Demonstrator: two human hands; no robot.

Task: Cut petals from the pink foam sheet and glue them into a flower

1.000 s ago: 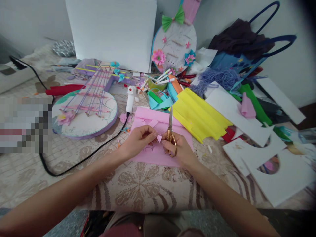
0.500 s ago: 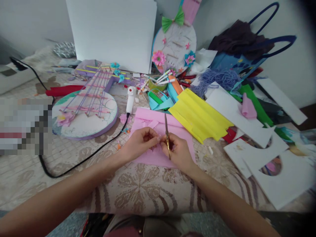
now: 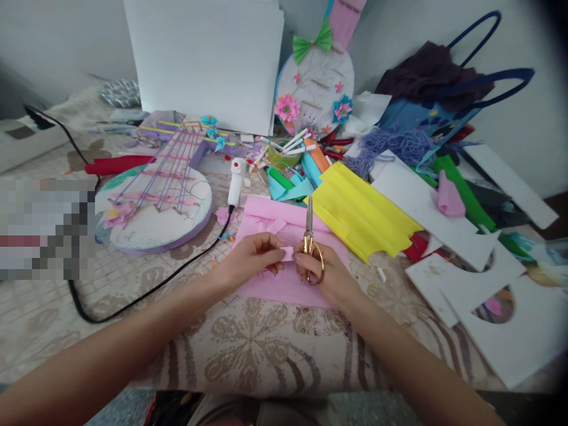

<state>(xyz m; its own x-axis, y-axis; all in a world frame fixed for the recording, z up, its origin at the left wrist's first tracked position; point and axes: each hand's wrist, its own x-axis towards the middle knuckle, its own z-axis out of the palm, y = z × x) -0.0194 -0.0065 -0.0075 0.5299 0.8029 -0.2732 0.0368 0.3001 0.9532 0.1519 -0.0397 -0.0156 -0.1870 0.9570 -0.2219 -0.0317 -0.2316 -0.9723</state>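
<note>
Left hand (image 3: 248, 260) pinching small pink paper bit (image 3: 287, 253), frame middle, over pink sheet (image 3: 270, 216). Right hand (image 3: 331, 278) gripping gold scissors (image 3: 309, 228), blades pointing up. Risk: bit slipping, blades nicking close fingers.

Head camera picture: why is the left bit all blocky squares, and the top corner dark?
In the head view a pixelated patch hides whatever lies at the left edge; the top right corner is dark, likely lens shading; the light is soft, without glare; the gold-handled metal scissors look sharp.
</note>
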